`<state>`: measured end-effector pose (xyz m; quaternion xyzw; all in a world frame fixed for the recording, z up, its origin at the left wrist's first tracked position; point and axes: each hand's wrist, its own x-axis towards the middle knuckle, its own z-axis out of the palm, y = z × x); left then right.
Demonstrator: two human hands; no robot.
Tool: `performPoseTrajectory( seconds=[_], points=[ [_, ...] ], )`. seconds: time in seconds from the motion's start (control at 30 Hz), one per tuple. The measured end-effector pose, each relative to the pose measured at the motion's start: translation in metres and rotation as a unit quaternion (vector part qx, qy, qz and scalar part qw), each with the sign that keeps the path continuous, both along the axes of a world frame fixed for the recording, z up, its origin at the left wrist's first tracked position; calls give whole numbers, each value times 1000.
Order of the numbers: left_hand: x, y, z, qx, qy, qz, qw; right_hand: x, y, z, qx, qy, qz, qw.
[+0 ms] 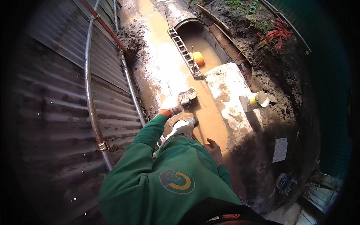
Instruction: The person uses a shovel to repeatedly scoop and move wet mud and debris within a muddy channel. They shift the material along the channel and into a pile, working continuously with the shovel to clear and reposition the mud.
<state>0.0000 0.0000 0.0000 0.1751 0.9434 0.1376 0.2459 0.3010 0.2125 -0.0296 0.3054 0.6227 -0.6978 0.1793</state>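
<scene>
My left hand point(173, 105), in a whitish work glove with an orange cuff, reaches forward over muddy water. It is closed on a small grey tool point(188, 96) with a rounded grey part and a flat, mud-coated end; its exact kind is unclear. My bare right hand point(214, 152) hangs low beside my body, partly hidden by the green sleeve. One finger stands apart from the others, and nothing shows in that hand. Just below the tool, a dark boot tip point(193, 121) shows beneath my pale trouser leg point(181, 128).
Corrugated sheeting point(60, 82) and metal pipes point(89, 75) line the left. A row of hollow blocks point(185, 54) borders a water-filled opening holding an orange cylinder point(198, 59). To the right are a yellow-banded container point(258, 100), a grey slab point(280, 150) and red cloth point(278, 35).
</scene>
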Motion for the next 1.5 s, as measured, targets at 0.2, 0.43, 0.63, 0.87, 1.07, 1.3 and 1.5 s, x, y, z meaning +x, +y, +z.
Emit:
performPoseTrajectory(
  seconds=[0.2,0.43,0.63,0.87,1.07,1.3,1.5],
  points=[
    [11,48,8,35,10,-3,999,-92,-11,28,-54,75,-52,994],
    [-29,16,-21,338,-225,116,906,-271,-70,-3,-91,88,-144,981],
    [-90,-117,-41,704,-538,269,377,-371,-166,24,-27,31,-201,979],
    [-146,-250,-87,637,-305,635,313,-549,-213,64,-116,76,-230,963],
    [-206,-246,-93,610,-355,638,308,-599,-235,131,-91,210,-126,965],
    [-367,-159,-98,605,-477,568,290,-661,-238,151,-154,184,-149,959],
    [-506,-124,-182,586,-455,626,239,-735,-225,106,-284,84,-283,912]
  ],
)
